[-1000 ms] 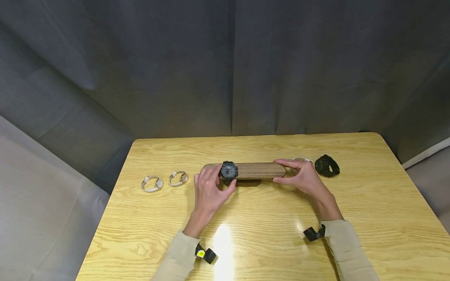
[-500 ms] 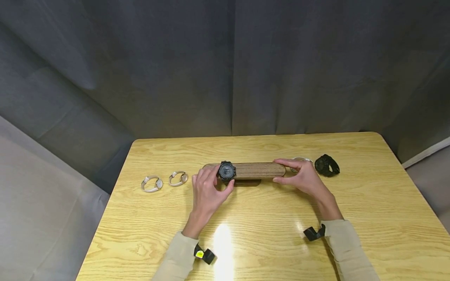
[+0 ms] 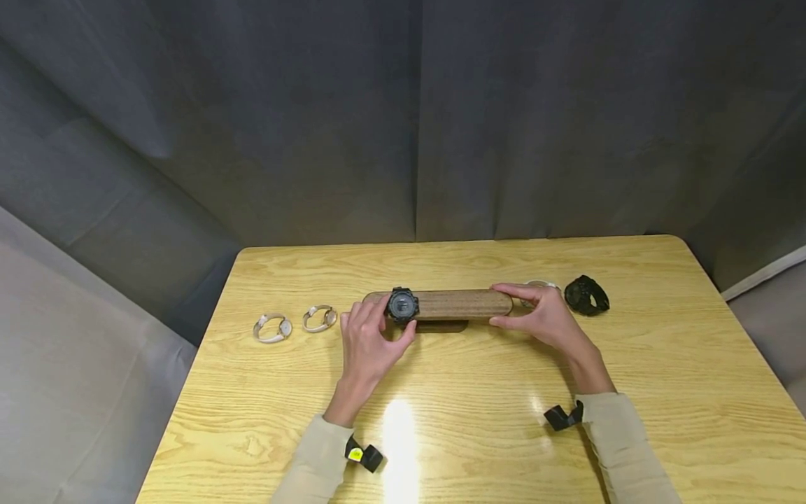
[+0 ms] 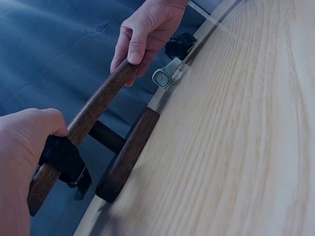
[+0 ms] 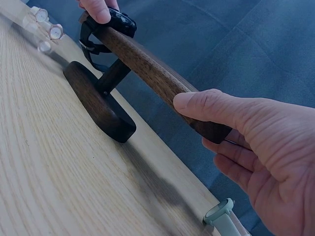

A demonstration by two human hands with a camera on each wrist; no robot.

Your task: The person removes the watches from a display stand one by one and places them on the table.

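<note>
A dark wooden T-shaped watch stand stands toward the back of the table, its bar raised on a short post over a rounded base. Round the left part of the bar hangs a black sports watch, dial facing up, its strap dangling below. My left hand pinches this watch between thumb and fingers. At the bar's right end, my right hand grips the wood, thumb on the near side and fingers on the far side.
Two light-strapped watches lie on the table at left. Beyond the right hand are a pale green watch and another black watch. A dark curtain hangs behind the back edge.
My left hand and the black watch have slid a little to the left along the bar. The right hand keeps its grip at the right end.
</note>
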